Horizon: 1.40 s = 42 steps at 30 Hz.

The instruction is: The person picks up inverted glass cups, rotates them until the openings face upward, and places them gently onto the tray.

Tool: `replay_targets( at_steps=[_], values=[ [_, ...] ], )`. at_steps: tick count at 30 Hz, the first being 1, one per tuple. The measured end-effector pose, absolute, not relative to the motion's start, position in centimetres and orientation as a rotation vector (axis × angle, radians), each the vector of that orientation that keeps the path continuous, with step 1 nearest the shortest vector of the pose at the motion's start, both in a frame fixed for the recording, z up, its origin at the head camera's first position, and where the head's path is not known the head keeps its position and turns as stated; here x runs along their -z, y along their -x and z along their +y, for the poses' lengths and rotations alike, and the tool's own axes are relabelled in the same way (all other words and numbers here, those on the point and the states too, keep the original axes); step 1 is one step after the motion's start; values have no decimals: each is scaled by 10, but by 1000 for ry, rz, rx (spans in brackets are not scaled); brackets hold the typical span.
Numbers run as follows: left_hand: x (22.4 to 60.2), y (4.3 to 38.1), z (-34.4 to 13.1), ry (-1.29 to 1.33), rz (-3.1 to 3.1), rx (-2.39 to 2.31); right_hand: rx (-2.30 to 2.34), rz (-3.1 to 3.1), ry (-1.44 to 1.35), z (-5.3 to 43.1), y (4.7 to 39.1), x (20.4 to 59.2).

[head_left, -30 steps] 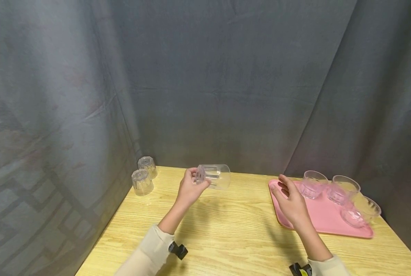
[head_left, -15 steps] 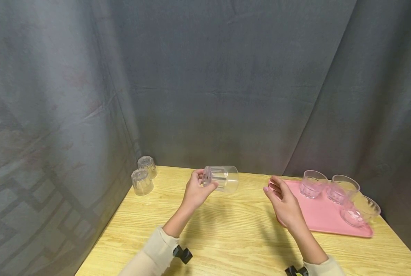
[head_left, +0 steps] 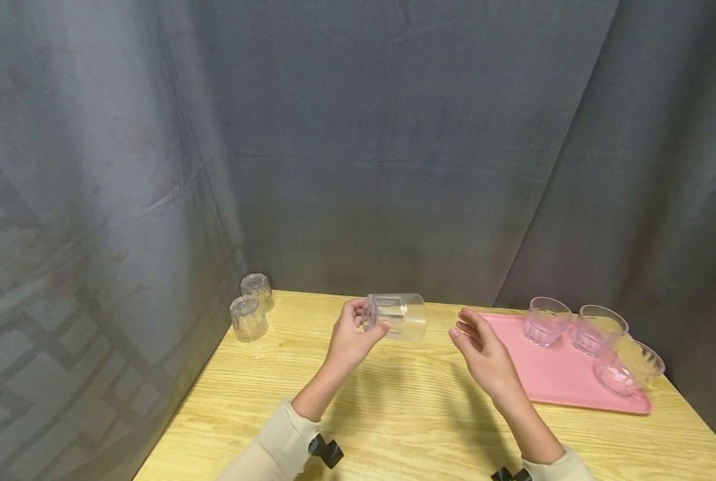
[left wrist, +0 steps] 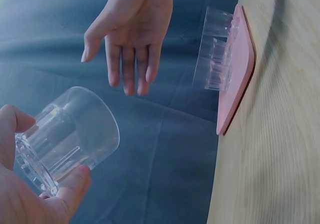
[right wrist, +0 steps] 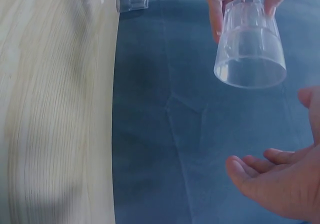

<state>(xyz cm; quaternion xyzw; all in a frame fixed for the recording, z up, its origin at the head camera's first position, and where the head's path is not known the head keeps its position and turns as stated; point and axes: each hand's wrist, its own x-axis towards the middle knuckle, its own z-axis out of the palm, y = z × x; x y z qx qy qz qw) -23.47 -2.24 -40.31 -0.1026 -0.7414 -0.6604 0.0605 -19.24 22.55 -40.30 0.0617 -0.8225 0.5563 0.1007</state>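
Note:
My left hand grips a clear plastic-looking cup near its base, above the table. The cup lies on its side, its mouth facing my right hand. In the left wrist view, the thumb and fingers wrap the lower part of the cup. My right hand holds nothing; its fingers are relaxed and slightly bent, a short gap away from the cup's rim. The right wrist view shows that hand with its palm turned up, below and beside the cup.
A pink tray at the right bears three upright clear cups. Two more clear cups stand upside down at the table's left edge. A grey curtain hangs behind and beside the wooden table.
My left hand has carried the cup to the right. My right hand has moved left, away from the tray, so the two hands are closer together.

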Motion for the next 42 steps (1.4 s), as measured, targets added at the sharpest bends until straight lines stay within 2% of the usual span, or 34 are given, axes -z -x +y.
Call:
replay_targets(
  at_steps=[25, 42],
  values=[
    [403, 226, -3, 387, -2187, 2104, -1726, -2391, -249, 207, 188, 399],
    [404, 221, 5, 460, -2140, 2185, -1724, -2440, -182, 202, 184, 396]
  ],
)
